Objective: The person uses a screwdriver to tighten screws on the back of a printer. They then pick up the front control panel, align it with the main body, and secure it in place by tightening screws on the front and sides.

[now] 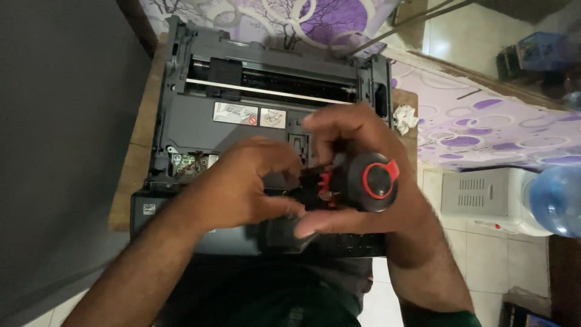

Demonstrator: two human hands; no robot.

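Note:
My right hand (357, 145) grips a black cylindrical part (363, 184) with a red knob and red gear teeth, holding it above the printer. My left hand (242, 181) pinches the left end of the same part with thumb and fingers. Beneath both hands lies an opened dark grey printer (200, 115) with its cover off. A metal rail (266, 92) and a black carriage (224, 71) show at its far side. A small green circuit board (189, 162) is exposed at the printer's left.
The printer rests on a small wooden table (130, 175). A crumpled white tissue (404, 116) lies at the table's right corner. A purple patterned cloth (472, 127) covers furniture on the right. A water dispenser with a blue bottle (554, 200) stands on the tiled floor.

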